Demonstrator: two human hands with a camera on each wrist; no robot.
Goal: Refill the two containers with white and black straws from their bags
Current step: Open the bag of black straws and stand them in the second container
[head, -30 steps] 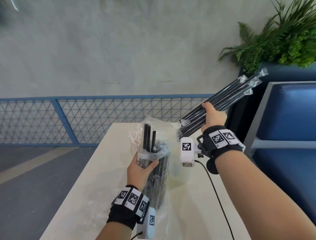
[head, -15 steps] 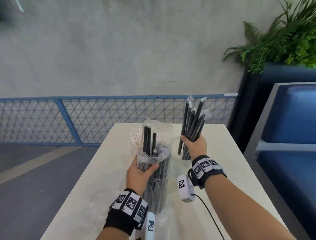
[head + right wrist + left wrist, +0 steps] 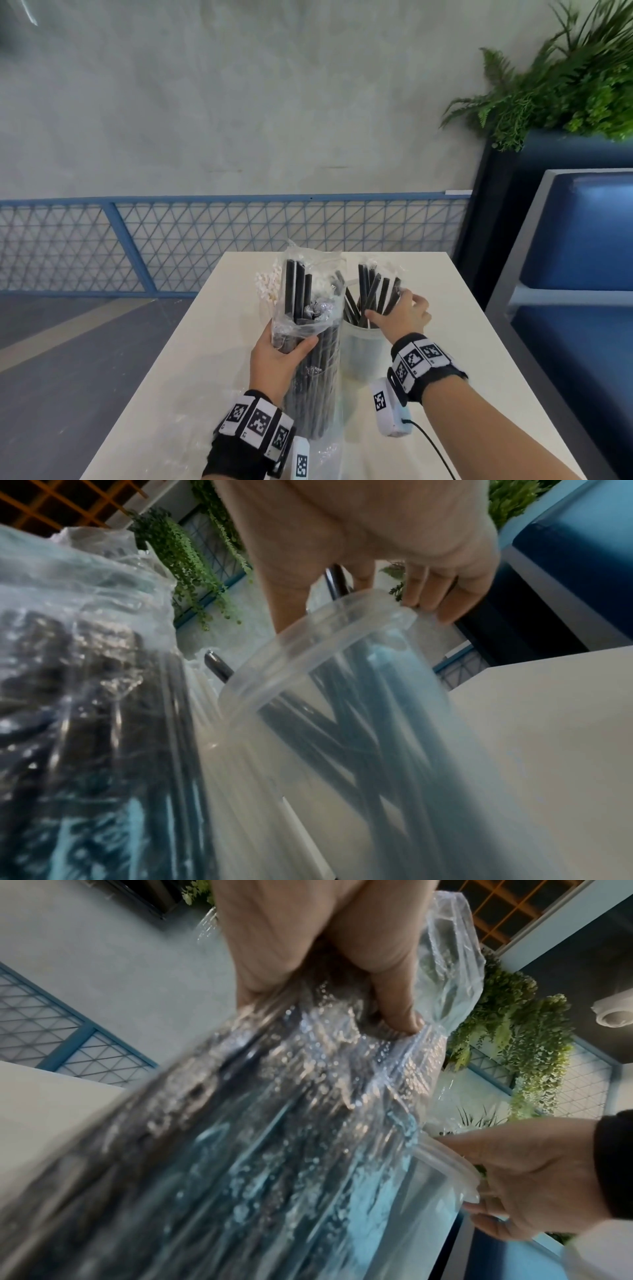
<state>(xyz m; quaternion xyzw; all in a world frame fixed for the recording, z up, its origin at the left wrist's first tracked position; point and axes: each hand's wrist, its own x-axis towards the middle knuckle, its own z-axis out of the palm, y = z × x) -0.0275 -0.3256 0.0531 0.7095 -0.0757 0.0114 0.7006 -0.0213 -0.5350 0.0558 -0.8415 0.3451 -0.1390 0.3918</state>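
Observation:
My left hand (image 3: 277,353) grips a clear plastic bag (image 3: 315,370) of black straws and holds it upright on the table; in the left wrist view the thumb (image 3: 397,1010) presses into the bag (image 3: 274,1123). To its right stands a clear container (image 3: 359,346) with several black straws (image 3: 371,291) leaning in it. My right hand (image 3: 400,311) hovers at its rim (image 3: 308,642), thumb and fingers (image 3: 428,593) spread loosely on either side of the straws. White straws (image 3: 267,287) peek out behind the bag; what holds them is hidden.
The pale table (image 3: 205,342) runs forward to a blue mesh fence (image 3: 205,246). A blue bench (image 3: 582,274) and a dark planter (image 3: 496,205) with ferns stand to the right. A black cable (image 3: 435,448) trails from my right wrist over the near table edge.
My right hand swung a bundle of black straws down from high on the right, stood it in the clear container and loosened its hold. The left hand kept holding the bag.

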